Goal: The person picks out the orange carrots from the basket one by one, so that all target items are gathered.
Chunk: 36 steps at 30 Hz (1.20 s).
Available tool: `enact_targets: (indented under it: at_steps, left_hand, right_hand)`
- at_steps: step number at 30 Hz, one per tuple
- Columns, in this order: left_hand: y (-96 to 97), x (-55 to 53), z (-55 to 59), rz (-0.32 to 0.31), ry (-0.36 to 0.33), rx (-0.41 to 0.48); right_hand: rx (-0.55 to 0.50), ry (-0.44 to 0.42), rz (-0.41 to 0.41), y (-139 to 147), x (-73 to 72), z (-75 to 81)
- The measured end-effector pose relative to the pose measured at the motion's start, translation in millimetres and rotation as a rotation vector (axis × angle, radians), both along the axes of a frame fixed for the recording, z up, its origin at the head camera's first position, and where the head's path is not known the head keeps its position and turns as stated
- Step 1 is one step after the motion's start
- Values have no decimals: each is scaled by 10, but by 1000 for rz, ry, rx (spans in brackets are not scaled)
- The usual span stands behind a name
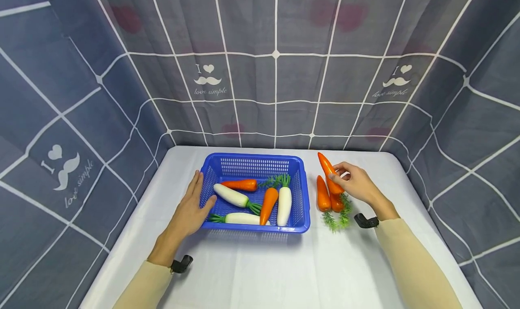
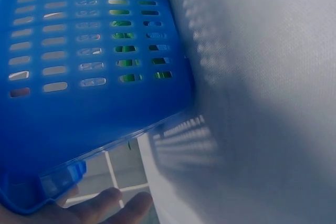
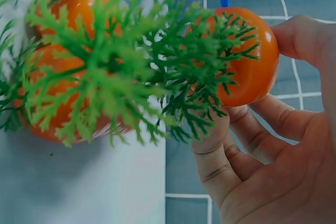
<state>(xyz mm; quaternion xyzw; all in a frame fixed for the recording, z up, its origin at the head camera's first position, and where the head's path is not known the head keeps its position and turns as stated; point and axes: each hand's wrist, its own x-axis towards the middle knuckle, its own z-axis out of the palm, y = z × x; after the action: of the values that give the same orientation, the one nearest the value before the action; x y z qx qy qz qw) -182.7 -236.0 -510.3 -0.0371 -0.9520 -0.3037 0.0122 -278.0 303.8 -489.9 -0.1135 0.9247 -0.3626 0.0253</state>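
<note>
My right hand (image 1: 357, 182) pinches an orange carrot (image 1: 326, 165) between thumb and fingers, its tip pointing up and away. Feathery green leaves (image 3: 199, 61) hang from its thick end in the right wrist view. Below it, two more carrots (image 1: 322, 196) lie on the table with their greens toward me. My left hand (image 1: 190, 209) rests with straight fingers along the left rim of a blue plastic basket (image 1: 256, 228), thumb over the edge. Inside the basket are three white radishes (image 1: 284, 207) with green tops and two carrots (image 1: 269, 205).
A white cloth covers the table (image 1: 260, 268). Grey-blue checked curtains (image 1: 252, 78) rise behind it and on both sides. The basket's slotted wall (image 2: 79, 51) stands close to the left wrist camera.
</note>
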Motion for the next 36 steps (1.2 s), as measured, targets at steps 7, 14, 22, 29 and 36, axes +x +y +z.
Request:
enact_targets:
  at_steps: [7, 14, 22, 29, 36]
  left_hand:
    - [8, 3, 18, -2, 13, 3]
    - [12, 2, 7, -3, 16, 2]
    - [10, 3, 24, 0, 9, 3]
    - [17, 12, 38, 4, 7, 0]
    - [15, 11, 33, -3, 13, -2]
  right_hand:
    - [-8, -23, -41, 85, 55, -58]
    - [-3, -22, -60, 166, 97, -126]
    - [33, -22, -93, 269, 120, -215]
    - [77, -57, -118, 357, 165, -269]
    - [96, -107, -119, 416, 191, -334]
